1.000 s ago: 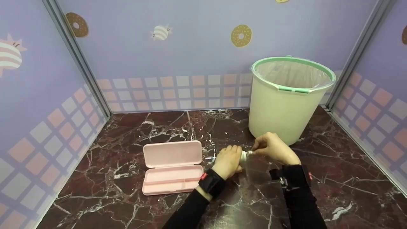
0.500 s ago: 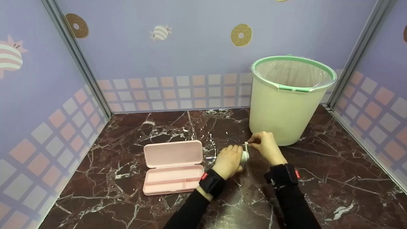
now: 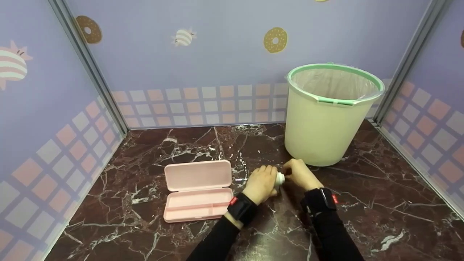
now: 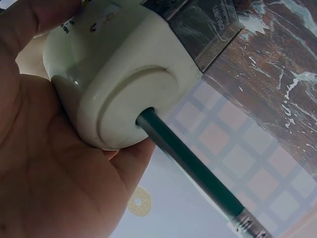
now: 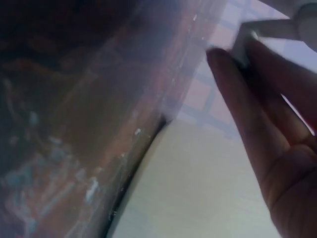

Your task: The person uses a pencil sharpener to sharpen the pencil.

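My left hand (image 3: 260, 183) grips a white crank pencil sharpener (image 4: 124, 74), its thumb and fingers curled round the body; in the head view the hand hides most of it. A green pencil (image 4: 193, 166) is stuck in the round hole of the sharpener, its metal ferrule end sticking out to the left. A dark see-through shavings drawer (image 4: 205, 32) shows at the sharpener's side. On the other side, my right hand (image 3: 301, 174) pinches the knob of the crank handle (image 5: 272, 29) between thumb and fingertips.
Left of the hands lies an open pink pencil case (image 3: 197, 200) with divided compartments. A tall pale bin (image 3: 319, 127) with a green rim and clear liner stands behind the right hand. Patterned walls enclose the dark marbled tabletop (image 3: 119, 224).
My right hand has swung the crank round, going from right of the sharpener to up above it, then down close beside it. The left hand and pencil case have stayed put.
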Motion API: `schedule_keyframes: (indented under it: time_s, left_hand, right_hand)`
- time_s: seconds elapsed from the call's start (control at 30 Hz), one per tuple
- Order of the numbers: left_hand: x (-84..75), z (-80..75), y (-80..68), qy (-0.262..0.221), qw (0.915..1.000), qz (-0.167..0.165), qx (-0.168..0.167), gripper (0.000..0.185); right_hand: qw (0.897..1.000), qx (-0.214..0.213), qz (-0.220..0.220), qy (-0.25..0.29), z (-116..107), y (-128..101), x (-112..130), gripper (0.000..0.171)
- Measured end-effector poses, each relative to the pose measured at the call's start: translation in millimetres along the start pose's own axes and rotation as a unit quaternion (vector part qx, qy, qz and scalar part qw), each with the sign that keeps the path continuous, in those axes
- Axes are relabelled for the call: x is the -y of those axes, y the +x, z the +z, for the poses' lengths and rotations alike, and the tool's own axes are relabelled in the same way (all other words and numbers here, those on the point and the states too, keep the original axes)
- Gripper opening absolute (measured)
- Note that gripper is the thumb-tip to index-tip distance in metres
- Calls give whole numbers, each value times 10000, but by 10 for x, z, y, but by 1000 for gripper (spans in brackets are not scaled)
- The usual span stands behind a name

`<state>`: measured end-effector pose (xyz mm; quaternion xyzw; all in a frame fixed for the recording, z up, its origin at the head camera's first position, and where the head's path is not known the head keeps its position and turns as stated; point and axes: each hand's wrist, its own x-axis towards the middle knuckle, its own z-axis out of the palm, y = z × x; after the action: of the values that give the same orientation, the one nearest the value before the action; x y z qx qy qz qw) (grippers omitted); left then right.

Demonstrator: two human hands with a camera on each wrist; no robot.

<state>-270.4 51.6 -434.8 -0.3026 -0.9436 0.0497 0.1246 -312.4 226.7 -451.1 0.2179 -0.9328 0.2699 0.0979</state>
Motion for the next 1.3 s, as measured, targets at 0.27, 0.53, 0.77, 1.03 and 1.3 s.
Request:
schedule_keyframes:
  time_s: [0.27,0.53,0.77,1.03,1.3]
  left_hand:
    - [5,18,-1,55,10000,21,-63,60]
    - [18,9,-2,-19,9999,-25,-110,59]
    - [22,16,4,-47,9999,-95,-64,61]
    - [10,14,16,-164,9997,-170,41,61]
    - [-2,20,33,-199,9995,-205,147,63]
  right_hand:
    - [9915,1200,314,389,-79,-75,49,13]
    - [9741,2145,427,580,-287,-132,177,12]
    - [9712,2238,284,771,-423,-155,276,13]
    - [9740,2080,51,901,-515,-181,317,14]
    - [9798,1620,-93,1169,-633,-194,323,9]
